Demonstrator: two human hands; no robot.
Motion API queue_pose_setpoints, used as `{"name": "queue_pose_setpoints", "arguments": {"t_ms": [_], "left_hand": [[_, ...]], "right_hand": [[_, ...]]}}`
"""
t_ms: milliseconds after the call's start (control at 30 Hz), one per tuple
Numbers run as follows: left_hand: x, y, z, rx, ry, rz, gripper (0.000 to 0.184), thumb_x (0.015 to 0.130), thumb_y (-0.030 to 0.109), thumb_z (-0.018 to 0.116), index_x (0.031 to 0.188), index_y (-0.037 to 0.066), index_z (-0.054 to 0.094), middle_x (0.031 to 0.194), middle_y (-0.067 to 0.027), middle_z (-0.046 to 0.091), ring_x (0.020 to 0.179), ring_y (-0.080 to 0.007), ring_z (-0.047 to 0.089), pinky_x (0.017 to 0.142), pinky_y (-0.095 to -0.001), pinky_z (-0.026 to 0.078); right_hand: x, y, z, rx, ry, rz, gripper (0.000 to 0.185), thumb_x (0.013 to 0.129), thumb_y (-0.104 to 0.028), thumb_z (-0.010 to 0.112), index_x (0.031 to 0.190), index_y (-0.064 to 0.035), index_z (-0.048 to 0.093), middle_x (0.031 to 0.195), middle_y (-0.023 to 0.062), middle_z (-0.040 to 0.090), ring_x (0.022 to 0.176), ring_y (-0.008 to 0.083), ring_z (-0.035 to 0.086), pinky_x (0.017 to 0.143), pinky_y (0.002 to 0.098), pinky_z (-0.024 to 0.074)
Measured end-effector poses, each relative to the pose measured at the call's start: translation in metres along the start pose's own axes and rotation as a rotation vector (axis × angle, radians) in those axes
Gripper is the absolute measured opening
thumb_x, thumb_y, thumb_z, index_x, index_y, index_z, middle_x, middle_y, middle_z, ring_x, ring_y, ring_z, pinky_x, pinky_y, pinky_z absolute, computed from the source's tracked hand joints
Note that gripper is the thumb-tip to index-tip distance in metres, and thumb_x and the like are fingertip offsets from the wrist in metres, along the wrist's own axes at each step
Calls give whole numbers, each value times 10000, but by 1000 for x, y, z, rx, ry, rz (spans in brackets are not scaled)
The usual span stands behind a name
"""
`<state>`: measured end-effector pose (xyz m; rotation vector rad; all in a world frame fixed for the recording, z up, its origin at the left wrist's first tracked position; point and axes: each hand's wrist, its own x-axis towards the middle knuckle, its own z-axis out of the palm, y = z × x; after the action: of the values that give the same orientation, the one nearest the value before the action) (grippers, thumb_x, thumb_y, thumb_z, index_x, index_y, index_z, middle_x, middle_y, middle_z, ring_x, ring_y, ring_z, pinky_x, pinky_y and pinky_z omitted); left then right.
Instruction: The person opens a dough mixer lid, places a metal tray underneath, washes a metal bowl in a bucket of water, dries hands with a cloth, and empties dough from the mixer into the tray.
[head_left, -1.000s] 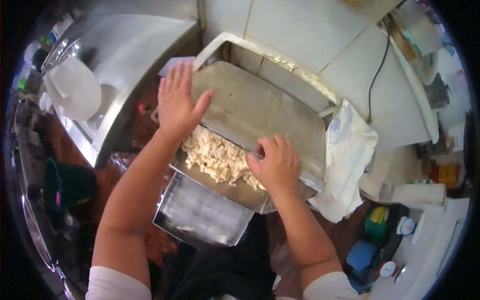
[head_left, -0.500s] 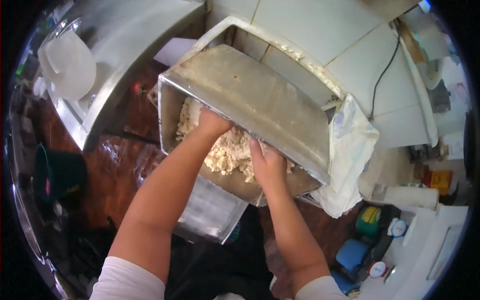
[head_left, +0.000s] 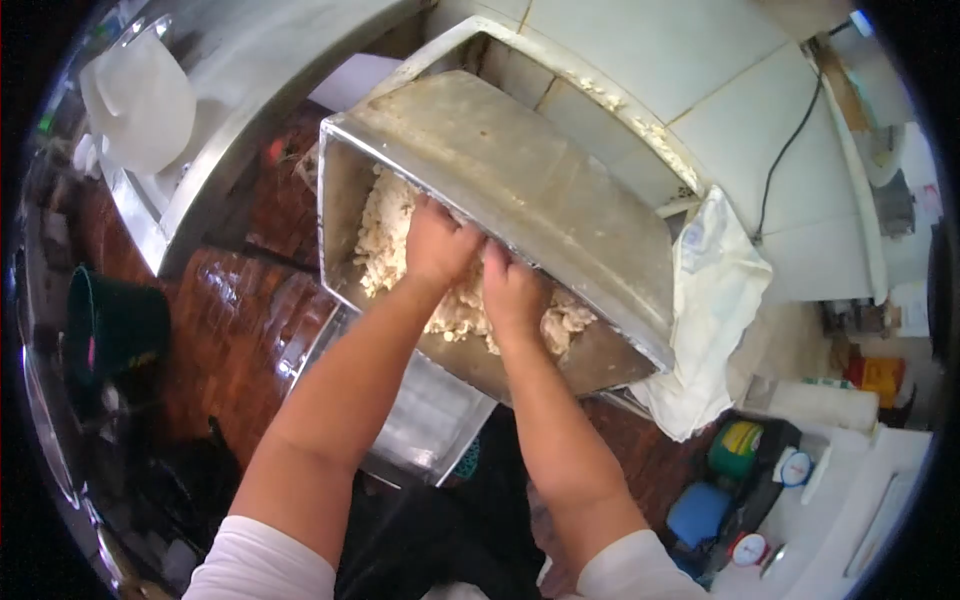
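Observation:
A deep metal tub (head_left: 540, 190) lies tilted with its opening toward me. Crumbly pale dough (head_left: 385, 235) fills part of it, with loose lumps (head_left: 565, 320) at the right. Inside the opening, my left hand (head_left: 440, 243) is closed on the dough, its fingers curled into it and partly hidden. Close beside it, my right hand (head_left: 515, 295) also grips the dough, thumb toward the left hand and fingertips out of sight. The tub's upper wall overhangs both hands.
Behind the tub is a flour-crusted frame (head_left: 600, 105) against white tiles. A white cloth (head_left: 710, 300) hangs at its right. A metal counter (head_left: 270, 70) with a translucent jug (head_left: 145, 105) stands left. Below are a metal box (head_left: 425, 430) and a green bucket (head_left: 115, 325).
My right hand has moved left and up, closer to my left hand. More dough lumps show at the right of the tub.

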<state>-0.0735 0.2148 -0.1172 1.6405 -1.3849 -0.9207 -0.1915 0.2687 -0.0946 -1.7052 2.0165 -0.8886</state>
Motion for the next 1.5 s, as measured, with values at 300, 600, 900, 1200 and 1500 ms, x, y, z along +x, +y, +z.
{"name": "queue_pose_setpoints", "arguments": {"t_ms": [300,600,900,1200,1500], "left_hand": [[-46,-4,-1,-244,147,-131,471,723,268,654,1070,-44,596,986,-200,654,888,-296,630,804,-367,492],[-157,-28,-75,-334,145,-244,387,733,165,652,1055,-47,620,958,-132,673,879,-191,624,804,-325,496],[-237,-156,-113,-141,28,-693,490,758,285,686,1132,-19,600,944,-119,682,818,-183,646,750,-308,512],[-155,-108,-113,337,-243,-335,604,806,407,688,1216,-18,565,1221,-261,567,1148,-385,535,988,-420,415],[57,13,-66,446,-200,93,559,805,387,636,1231,32,562,1337,-209,491,1239,-381,449,1022,-405,386]], "right_hand": [[-33,-7,15,348,205,-1,366,844,-222,639,1117,13,573,1102,189,601,1031,331,568,920,410,426],[-151,-32,17,627,-88,178,339,844,-202,669,1093,-13,539,1040,107,592,985,213,561,890,335,438],[-247,2,106,863,-566,644,444,854,-288,671,1173,-1,556,1143,154,614,1043,251,587,903,336,457],[-110,-23,21,374,-386,26,361,860,-248,638,1116,2,601,1170,235,601,1145,361,555,984,407,421],[54,-39,-18,-128,-290,-70,513,901,-346,578,1312,-48,508,1350,262,466,1258,380,443,1074,422,325]]}}
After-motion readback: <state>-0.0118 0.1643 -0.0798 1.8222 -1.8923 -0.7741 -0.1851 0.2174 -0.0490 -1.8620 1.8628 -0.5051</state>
